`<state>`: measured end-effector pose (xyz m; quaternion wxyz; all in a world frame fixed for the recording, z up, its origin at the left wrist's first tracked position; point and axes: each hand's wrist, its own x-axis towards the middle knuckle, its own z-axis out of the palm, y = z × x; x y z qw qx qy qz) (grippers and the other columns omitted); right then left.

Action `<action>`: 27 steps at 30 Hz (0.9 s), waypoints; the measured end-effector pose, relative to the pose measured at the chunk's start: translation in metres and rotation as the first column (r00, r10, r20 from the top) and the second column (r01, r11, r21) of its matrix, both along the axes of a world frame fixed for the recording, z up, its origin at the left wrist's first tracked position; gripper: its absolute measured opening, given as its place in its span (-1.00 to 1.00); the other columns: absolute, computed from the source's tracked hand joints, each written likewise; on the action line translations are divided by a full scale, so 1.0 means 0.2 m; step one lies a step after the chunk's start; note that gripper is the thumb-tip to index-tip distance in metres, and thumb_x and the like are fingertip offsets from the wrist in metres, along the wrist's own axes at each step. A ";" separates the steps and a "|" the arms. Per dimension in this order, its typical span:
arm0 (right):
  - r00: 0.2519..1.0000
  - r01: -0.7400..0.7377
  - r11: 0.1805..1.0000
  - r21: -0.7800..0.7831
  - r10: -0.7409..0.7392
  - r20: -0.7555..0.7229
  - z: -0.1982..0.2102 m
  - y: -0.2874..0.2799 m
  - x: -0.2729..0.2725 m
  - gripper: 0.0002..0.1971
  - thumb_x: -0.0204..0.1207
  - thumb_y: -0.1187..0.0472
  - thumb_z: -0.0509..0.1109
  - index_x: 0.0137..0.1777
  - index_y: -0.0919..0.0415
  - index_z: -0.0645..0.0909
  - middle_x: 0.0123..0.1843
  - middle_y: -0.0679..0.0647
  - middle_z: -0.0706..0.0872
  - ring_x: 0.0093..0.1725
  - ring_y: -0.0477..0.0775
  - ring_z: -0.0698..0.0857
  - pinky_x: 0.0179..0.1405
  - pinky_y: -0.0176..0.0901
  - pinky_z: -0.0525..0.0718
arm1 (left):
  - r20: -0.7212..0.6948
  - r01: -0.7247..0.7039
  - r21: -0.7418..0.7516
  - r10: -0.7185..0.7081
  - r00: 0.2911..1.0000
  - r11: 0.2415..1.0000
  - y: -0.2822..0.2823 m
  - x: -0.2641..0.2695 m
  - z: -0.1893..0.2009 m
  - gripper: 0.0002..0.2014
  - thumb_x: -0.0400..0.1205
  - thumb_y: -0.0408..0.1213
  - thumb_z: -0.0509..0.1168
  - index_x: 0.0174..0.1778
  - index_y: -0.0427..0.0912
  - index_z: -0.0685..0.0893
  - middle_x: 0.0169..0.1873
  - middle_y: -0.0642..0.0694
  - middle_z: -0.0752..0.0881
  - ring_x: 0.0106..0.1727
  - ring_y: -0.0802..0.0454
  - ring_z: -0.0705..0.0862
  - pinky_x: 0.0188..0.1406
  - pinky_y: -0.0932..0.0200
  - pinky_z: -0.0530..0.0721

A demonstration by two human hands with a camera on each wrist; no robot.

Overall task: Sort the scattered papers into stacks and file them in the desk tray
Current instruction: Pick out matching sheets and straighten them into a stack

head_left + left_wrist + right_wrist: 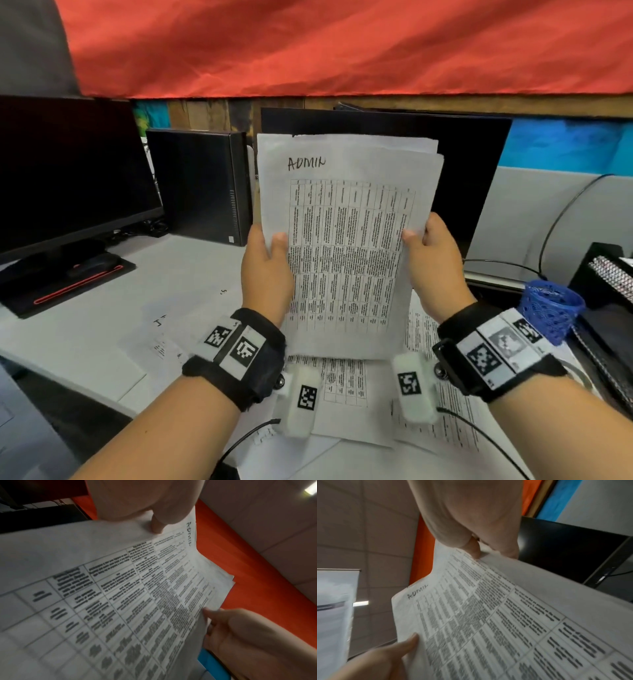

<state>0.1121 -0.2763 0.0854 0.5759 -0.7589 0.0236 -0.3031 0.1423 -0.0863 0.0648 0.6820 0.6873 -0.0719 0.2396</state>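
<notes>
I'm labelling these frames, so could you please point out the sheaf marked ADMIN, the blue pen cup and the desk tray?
ADMIN sheaf [346, 240]: head view, middle of the printed table.
Blue pen cup [551, 313]: head view, its mesh wall.
Desk tray [609, 274]: head view, its black mesh front at the right edge.

We hold the paper stack [346, 240] upright above the tabletop [191, 270]: left hand [265, 270] at its left edge, right hand [433, 263] at its right. Loose papers [346, 387] lie beneath the stack. A computer tower [202, 185] stands left of the stack, a pen cup [551, 308] right of it, a monitor [472, 178] behind it.
</notes>
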 end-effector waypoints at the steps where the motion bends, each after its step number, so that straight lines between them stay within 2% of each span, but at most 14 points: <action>1: 1.000 0.015 1.000 0.001 -0.015 0.023 -0.01 0.02 -0.02 -0.75 0.71 0.26 0.14 0.30 0.02 0.49 0.04 -0.32 0.60 0.02 -0.34 0.59 -0.06 -0.41 0.54 | 0.021 -0.009 0.015 0.008 1.000 1.000 -0.01 -0.02 -0.01 -0.83 0.76 -0.23 0.07 0.23 -0.03 0.47 -0.01 0.23 0.63 0.02 0.40 0.61 -0.14 0.56 0.52; 4: 1.000 0.016 0.999 -0.031 -0.016 0.000 -0.10 0.07 -0.07 -0.72 0.70 0.24 0.16 0.38 0.03 0.40 0.06 -0.33 0.59 -0.03 -0.40 0.57 -0.24 -0.55 0.50 | 0.028 0.038 0.027 -0.039 0.999 0.999 -0.03 -0.08 -0.06 -0.80 0.77 -0.20 0.03 0.31 0.04 0.35 0.02 0.27 0.61 0.00 0.49 0.60 -0.19 0.61 0.55; 6: 1.000 0.010 0.999 -0.043 -0.011 -0.016 -0.13 0.09 -0.09 -0.54 0.68 0.24 0.21 0.54 -0.01 0.23 0.16 -0.22 0.59 0.00 -0.41 0.58 -0.32 -0.62 0.54 | -0.014 0.079 0.035 -0.078 0.997 0.996 -0.03 -0.10 -0.10 -0.76 0.77 -0.16 0.03 0.34 0.12 0.27 0.10 0.23 0.61 0.08 0.36 0.62 -0.15 0.52 0.55; 8: 1.000 0.010 0.999 -0.040 -0.009 0.025 -0.10 0.08 -0.08 -0.29 0.65 0.27 0.27 0.65 -0.12 -0.04 0.21 -0.14 0.57 0.08 -0.31 0.63 -0.21 -0.56 0.60 | -0.057 0.093 0.027 -0.092 0.994 0.995 -0.02 -0.09 -0.11 -0.71 0.76 -0.15 0.05 0.40 0.10 0.23 0.19 0.13 0.59 0.14 0.21 0.62 -0.17 0.54 0.51; 10: 0.993 0.037 0.997 -0.065 -0.029 0.118 -0.02 0.05 -0.06 -0.14 0.61 0.30 0.31 0.66 -0.23 -0.19 0.24 -0.06 0.54 0.14 -0.24 0.63 0.00 -0.34 0.67 | -0.079 0.092 0.023 -0.090 0.993 0.996 -0.01 -0.06 -0.11 -0.63 0.75 -0.17 0.09 0.47 0.03 0.21 0.26 0.08 0.57 0.15 0.20 0.59 -0.21 0.59 0.50; 12: 0.972 0.081 0.984 -0.161 -0.043 0.230 0.07 0.03 -0.03 -0.12 0.58 0.33 0.33 0.66 -0.23 -0.16 0.35 -0.10 0.46 0.23 -0.37 0.53 0.28 -0.25 0.61 | -0.086 0.090 0.014 -0.089 0.992 0.996 0.00 -0.04 -0.10 -0.56 0.73 -0.19 0.15 0.52 -0.01 0.20 0.30 0.06 0.56 0.20 0.17 0.58 -0.07 0.51 0.48; 13: 0.964 0.097 0.969 -0.226 -0.035 0.263 0.11 0.03 -0.02 -0.14 0.57 0.34 0.32 0.66 -0.21 -0.11 0.36 -0.19 0.40 0.22 -0.52 0.45 0.35 -0.46 0.48 | -0.089 0.092 0.010 -0.090 0.992 0.996 0.01 -0.03 -0.10 -0.53 0.72 -0.20 0.18 0.53 -0.03 0.20 0.30 0.06 0.56 0.21 0.15 0.58 -0.03 0.46 0.48; 14: 0.964 0.109 0.950 -0.292 -0.030 0.263 0.15 0.02 0.00 -0.19 0.57 0.32 0.32 0.66 -0.19 -0.03 0.32 -0.24 0.37 0.16 -0.66 0.39 0.25 -0.73 0.33 | -0.093 0.091 0.012 -0.089 0.992 0.996 0.01 -0.02 -0.11 -0.52 0.71 -0.20 0.20 0.53 -0.05 0.21 0.28 0.07 0.57 0.20 0.15 0.58 -0.02 0.43 0.48; 16: 0.977 0.134 0.911 -0.390 -0.054 0.208 0.20 0.01 0.03 -0.37 0.60 0.23 0.32 0.61 -0.17 0.20 0.27 -0.10 0.40 0.04 -0.57 0.42 -0.05 -0.90 0.24 | -0.103 0.084 0.014 -0.082 0.991 0.996 0.02 -0.01 -0.12 -0.51 0.69 -0.20 0.24 0.52 -0.06 0.26 0.25 0.08 0.59 0.15 0.16 0.60 0.01 0.37 0.50; 18: 0.982 0.170 0.885 -0.434 -0.118 0.144 0.21 0.00 0.05 -0.54 0.63 0.14 0.29 0.51 -0.09 0.37 0.30 0.02 0.44 0.00 -0.29 0.45 -0.17 -0.78 0.34 | -0.111 0.076 0.002 -0.076 0.991 0.997 0.03 0.01 -0.13 -0.55 0.67 -0.20 0.26 0.47 -0.06 0.32 0.20 0.10 0.62 0.11 0.21 0.63 0.11 0.25 0.53; 20: 0.980 0.190 0.881 -0.433 -0.148 0.130 0.21 -0.01 0.07 -0.61 0.65 0.16 0.23 0.47 -0.02 0.39 0.35 0.04 0.46 0.10 -0.15 0.45 -0.06 -0.58 0.41 | -0.128 0.076 -0.009 -0.077 0.989 0.997 0.04 0.02 -0.15 -0.63 0.67 -0.20 0.26 0.39 -0.04 0.39 0.13 0.14 0.65 0.05 0.33 0.62 0.13 0.21 0.53; 23: 0.981 0.155 0.930 -0.333 -0.105 0.165 0.19 -0.01 0.08 -0.58 0.66 0.27 0.18 0.49 -0.03 0.32 0.28 0.00 0.54 0.12 -0.08 0.60 0.00 -0.35 0.64 | -0.168 0.101 0.018 -0.096 0.981 0.995 0.04 0.05 -0.19 -0.72 0.70 -0.17 0.22 0.34 0.01 0.48 0.03 0.28 0.64 0.05 0.37 0.60 0.13 0.21 0.52; 25: 0.984 0.090 0.976 -0.200 -0.055 0.171 0.17 -0.01 0.07 -0.49 0.65 0.27 0.21 0.54 -0.08 0.21 0.12 -0.07 0.57 0.00 -0.18 0.67 -0.16 -0.43 0.68 | -0.187 0.103 0.025 -0.096 0.978 0.994 0.03 0.06 -0.21 -0.72 0.72 -0.18 0.18 0.36 0.03 0.51 0.01 0.32 0.64 0.05 0.37 0.60 0.14 0.22 0.51; 27: 0.991 0.033 0.997 -0.072 -0.024 0.130 0.12 -0.01 0.07 -0.47 0.64 0.21 0.26 0.54 -0.10 0.19 0.11 -0.10 0.61 -0.01 -0.22 0.68 -0.17 -0.42 0.69 | -0.191 0.086 0.025 -0.080 0.978 0.996 0.03 0.06 -0.21 -0.71 0.73 -0.21 0.16 0.37 0.00 0.53 0.04 0.25 0.66 0.05 0.38 0.60 0.16 0.22 0.51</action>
